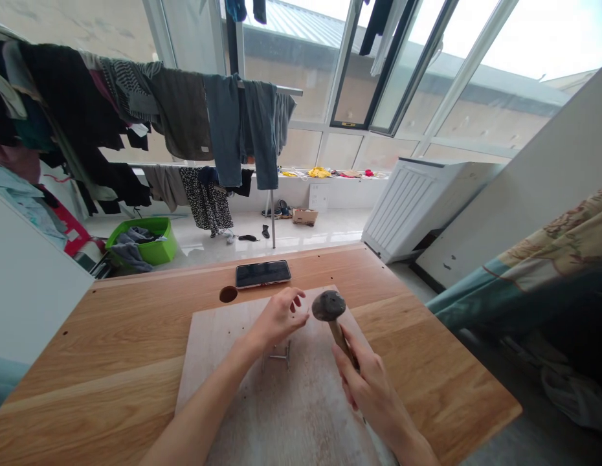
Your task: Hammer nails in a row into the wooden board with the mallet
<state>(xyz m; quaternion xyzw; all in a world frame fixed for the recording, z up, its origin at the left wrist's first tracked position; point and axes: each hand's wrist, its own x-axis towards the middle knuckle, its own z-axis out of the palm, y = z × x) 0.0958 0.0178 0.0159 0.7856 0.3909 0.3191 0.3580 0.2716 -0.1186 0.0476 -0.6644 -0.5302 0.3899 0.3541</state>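
Observation:
My right hand (362, 378) is wrapped round the wooden handle of a hammer (329, 305), its dark rounded head raised at the handle's far end. Left of the hammer head, my left hand (281, 317) hovers over a pale wooden board (301, 401), with fingers bent and the thumb apart from them. Something thin shows by the thumb tip, too small to make out. Below my left wrist, several metal nails (280, 356) stand or lie on the board, partly hidden by the forearm. Small dark holes dot the board's left part.
The board rests on a wooden table (121, 336). Beyond it lie a black phone (263, 274) and a round hole (228, 294). A laundry rack (273, 220), a green basket (165, 249) and a white ribbed cabinet (402, 200) stand past the table. A curtain (524, 278) hangs at right.

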